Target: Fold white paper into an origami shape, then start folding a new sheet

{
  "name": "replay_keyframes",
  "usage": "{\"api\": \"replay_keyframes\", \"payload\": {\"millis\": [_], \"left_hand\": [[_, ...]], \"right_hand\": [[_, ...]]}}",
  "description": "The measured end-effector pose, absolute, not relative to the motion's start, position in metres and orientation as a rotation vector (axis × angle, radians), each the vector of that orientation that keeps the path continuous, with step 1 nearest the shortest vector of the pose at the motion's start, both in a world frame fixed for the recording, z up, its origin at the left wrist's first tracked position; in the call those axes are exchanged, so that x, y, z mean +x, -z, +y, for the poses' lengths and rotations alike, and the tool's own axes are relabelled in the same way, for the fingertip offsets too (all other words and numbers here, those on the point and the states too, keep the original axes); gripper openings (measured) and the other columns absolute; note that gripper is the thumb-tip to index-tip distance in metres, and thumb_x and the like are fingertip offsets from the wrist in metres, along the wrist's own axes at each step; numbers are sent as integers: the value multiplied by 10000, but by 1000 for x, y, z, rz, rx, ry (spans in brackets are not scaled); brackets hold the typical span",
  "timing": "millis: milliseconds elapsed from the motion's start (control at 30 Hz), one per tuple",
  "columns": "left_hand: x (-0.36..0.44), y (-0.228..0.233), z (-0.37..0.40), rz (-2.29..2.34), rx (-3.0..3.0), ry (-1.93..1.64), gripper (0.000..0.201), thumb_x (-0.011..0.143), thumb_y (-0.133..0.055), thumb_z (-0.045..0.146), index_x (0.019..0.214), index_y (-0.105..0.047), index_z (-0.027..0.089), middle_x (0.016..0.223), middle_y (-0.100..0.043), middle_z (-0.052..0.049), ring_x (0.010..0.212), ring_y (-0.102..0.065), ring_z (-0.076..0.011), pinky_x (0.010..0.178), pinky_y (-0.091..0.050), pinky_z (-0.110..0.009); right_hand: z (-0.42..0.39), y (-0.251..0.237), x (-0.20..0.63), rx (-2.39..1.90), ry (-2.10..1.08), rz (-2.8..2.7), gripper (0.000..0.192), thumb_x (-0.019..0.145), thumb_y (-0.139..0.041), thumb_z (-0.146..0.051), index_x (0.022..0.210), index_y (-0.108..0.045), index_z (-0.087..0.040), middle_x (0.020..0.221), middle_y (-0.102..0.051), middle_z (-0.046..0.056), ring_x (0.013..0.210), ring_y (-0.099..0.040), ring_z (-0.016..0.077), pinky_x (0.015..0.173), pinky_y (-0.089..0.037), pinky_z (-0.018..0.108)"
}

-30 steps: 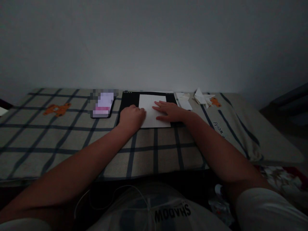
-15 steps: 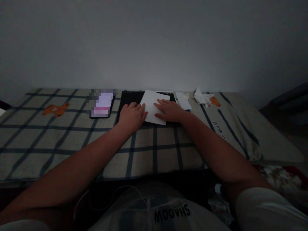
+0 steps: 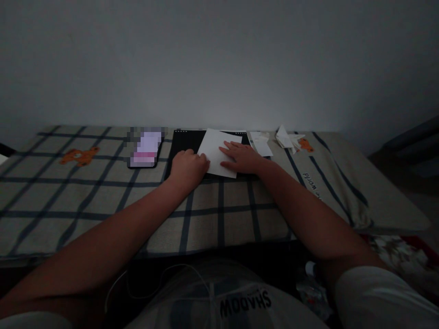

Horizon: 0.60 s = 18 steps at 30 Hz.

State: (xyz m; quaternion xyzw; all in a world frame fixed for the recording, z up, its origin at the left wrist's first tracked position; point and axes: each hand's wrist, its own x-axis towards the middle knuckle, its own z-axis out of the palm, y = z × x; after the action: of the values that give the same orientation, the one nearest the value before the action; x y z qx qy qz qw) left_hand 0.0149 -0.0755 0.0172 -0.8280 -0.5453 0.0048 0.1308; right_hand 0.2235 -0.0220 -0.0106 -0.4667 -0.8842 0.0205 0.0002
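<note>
A: Where did you have the sheet [image 3: 218, 151]?

B: On the black pad [image 3: 185, 145] at the far edge of the bed [image 3: 219, 214], near the middle, turned a little so its corners pointed off square. The phone [image 3: 146, 148] lay just left of the pad, and folded scraps [image 3: 274, 139] sat to the right along the same edge.

A: And your hands?

B: Your right hand [image 3: 242, 157] lay flat on the sheet, fingers spread and open, pinning it rather than gripping. Your left hand [image 3: 188, 167] was loosely curled at the sheet's left edge, knuckles up. I could not tell whether its fingertips pinched the paper or only pressed on it.

A: Notes on doing it well?

B: My reading: the light was poor, so you would have done best to check edges by touch. Keep the right palm as the anchor, let the left set the edge, and work over the hard pad, not the soft blanket, so any crease comes out sharp.
</note>
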Motion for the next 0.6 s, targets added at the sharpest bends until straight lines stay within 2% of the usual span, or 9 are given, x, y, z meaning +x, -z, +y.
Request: {"api": "replay_keyframes", "payload": {"millis": [133,333,600], "left_hand": [[14,-19,-81,-1664,-2409,-50,387,974,-385,272,946,-740,121,857,-723,-183,900,-672,-314,698,-409,-374],[13,-15,-83,-1694,-2359,-4,455,995,-347,317,888,-750,135,819,-727,-168,842,-696,-302,645,-415,-349],[12,-17,-85,-1703,-2325,-58,448,992,-336,303,901,-746,149,818,-734,-159,811,-699,-277,595,-401,-318]], "right_hand": [[-21,12,225,-1455,-72,-2781,720,952,-357,-617,1542,-343,-204,1626,-255,125,1479,-288,346,1132,-334,574],[-22,11,224,-1472,-77,-2780,708,955,-357,-607,1543,-342,-213,1630,-249,115,1482,-284,342,1135,-332,572],[-21,12,226,-1440,-45,-2783,706,954,-367,-610,1532,-363,-205,1620,-278,123,1484,-289,322,1151,-327,549]]}}
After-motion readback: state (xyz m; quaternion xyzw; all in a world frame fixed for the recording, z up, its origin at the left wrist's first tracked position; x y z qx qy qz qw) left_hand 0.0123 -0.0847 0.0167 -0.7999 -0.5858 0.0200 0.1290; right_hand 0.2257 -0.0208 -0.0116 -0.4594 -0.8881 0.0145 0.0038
